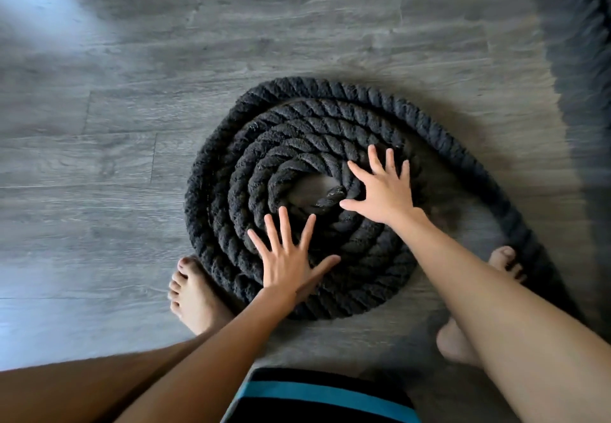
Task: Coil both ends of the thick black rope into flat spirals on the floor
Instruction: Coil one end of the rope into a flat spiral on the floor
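Two feet [195,293] flank rope spiral [215,191]; left hand [287,257], right hand [383,191] splayed atop.

A bare left foot [195,297] and right foot [454,345] flank striped cloth [324,393], perhaps shorts.

A: What's the person wearing?
B: Only clothing in view is a garment [324,396] at btm edge, black w/ a teal-blue stripe across.
A: Arms, hands?
B: Left hand [287,264], right hand [385,191] & both forearms bare. Left foot [195,300] & right foot [504,259] bare too, toes showing.
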